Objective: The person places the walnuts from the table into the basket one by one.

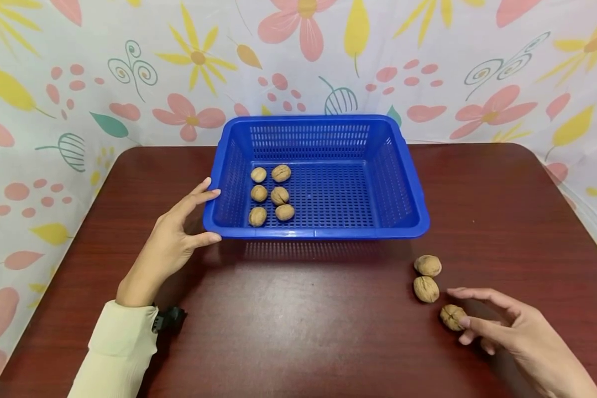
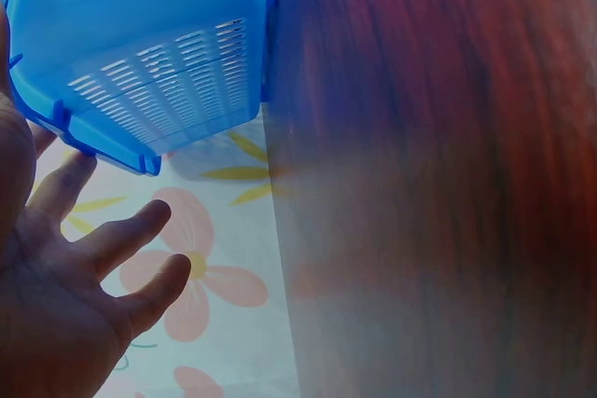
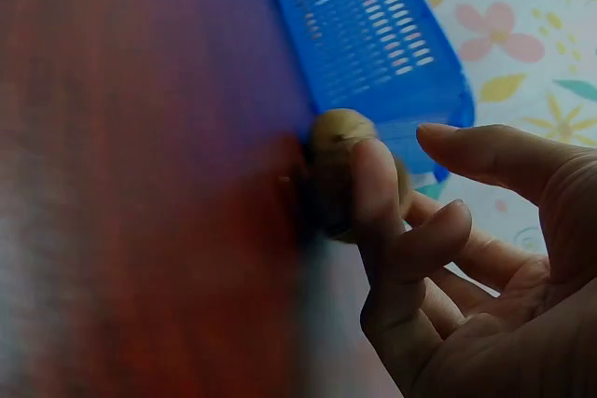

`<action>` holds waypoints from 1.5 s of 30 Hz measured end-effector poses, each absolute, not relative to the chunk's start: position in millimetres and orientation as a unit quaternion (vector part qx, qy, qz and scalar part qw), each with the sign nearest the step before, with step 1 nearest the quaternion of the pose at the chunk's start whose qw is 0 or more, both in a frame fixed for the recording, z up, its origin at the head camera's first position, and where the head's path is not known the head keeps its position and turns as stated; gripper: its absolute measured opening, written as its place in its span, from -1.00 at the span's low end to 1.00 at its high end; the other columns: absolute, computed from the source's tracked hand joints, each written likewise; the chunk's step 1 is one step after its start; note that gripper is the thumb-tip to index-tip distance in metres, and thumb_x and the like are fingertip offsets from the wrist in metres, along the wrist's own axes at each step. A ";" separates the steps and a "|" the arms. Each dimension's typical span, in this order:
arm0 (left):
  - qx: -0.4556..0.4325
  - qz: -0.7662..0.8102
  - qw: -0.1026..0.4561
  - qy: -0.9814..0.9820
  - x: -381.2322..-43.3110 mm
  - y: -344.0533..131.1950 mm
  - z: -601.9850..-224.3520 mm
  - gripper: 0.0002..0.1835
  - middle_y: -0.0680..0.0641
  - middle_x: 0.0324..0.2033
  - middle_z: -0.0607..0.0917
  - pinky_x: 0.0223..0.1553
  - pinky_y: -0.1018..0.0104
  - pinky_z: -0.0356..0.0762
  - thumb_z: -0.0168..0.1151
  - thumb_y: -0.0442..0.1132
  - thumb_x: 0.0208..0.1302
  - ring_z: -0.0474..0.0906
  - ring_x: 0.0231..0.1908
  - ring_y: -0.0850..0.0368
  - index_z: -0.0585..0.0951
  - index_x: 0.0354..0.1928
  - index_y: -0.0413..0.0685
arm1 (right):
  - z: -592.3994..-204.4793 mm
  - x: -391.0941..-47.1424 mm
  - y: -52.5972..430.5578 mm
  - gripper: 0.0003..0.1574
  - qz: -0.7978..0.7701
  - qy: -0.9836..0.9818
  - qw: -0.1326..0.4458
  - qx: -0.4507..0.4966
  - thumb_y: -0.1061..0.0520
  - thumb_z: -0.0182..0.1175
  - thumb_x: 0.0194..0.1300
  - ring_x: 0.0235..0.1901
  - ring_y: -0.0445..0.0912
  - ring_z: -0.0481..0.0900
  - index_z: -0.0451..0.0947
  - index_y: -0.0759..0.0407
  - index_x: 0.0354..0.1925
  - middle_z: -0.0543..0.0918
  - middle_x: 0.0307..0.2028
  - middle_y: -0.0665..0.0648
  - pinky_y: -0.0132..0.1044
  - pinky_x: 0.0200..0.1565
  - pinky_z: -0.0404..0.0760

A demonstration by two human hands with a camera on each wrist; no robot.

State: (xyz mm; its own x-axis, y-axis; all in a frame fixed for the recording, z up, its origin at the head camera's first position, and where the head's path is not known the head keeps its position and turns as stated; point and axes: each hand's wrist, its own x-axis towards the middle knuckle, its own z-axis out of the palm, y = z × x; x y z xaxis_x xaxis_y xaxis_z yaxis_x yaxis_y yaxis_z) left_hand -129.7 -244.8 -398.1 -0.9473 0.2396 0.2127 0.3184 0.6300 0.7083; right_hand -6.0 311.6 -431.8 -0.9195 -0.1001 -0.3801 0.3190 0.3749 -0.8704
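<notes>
A blue plastic basket (image 1: 318,232) holds several walnuts (image 1: 279,195), set in two columns at its left side. My left hand (image 1: 171,237) is at the basket's left end, with thumb and fingertips touching the rim near the front corner. In the left wrist view, the other fingers (image 2: 140,230) spread away from the basket wall. My right hand (image 1: 509,331) is at a walnut (image 1: 451,317) on the table, thumb overlapping its edge and the index finger stretched out past it. Two more walnuts (image 1: 426,289) lie just beyond, one behind the other.
The dark red-brown wooden table (image 1: 298,315) has rounded back corners. Behind it hangs a white cloth (image 1: 443,72) with flowers and leaves, close to the basket's back rim. A black wrist device (image 1: 170,319) sits at the left sleeve's cuff.
</notes>
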 end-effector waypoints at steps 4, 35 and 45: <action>-0.157 -0.396 0.050 -0.903 -129.8 -244.7 -398.4 -0.20 0.01 0.64 0.23 0.48 -0.37 0.25 0.44 -0.16 0.18 0.16 0.60 -0.24 0.44 0.51 0.09 | -439.9 -2.3 311.1 -0.46 -0.587 0.780 0.202 0.073 0.30 0.18 0.54 -0.40 -0.04 0.72 0.58 -0.13 0.34 0.81 -0.37 0.15 -0.18 -0.46 0.60; -0.151 -0.397 0.051 -0.904 -129.8 -244.1 -400.1 -0.18 0.02 0.63 0.24 0.49 -0.35 0.26 0.46 -0.15 0.15 0.17 0.60 -0.22 0.45 0.51 0.09 | -373.9 -68.5 293.4 -0.44 -0.622 0.774 0.047 -0.103 0.56 0.14 0.41 -0.21 -0.08 0.85 0.47 0.42 0.33 0.81 0.06 0.08 -0.34 -0.21 0.77; -0.154 -0.396 0.058 -0.903 -129.9 -244.4 -400.5 -0.19 0.01 0.63 0.24 0.48 -0.33 0.28 0.45 -0.15 0.16 0.17 0.60 -0.21 0.45 0.51 0.08 | -314.5 -153.2 258.1 -0.50 -0.680 0.691 0.135 -0.202 0.58 0.03 0.46 -0.09 0.06 0.83 0.44 0.50 0.31 0.74 0.14 0.29 -0.24 -0.13 0.79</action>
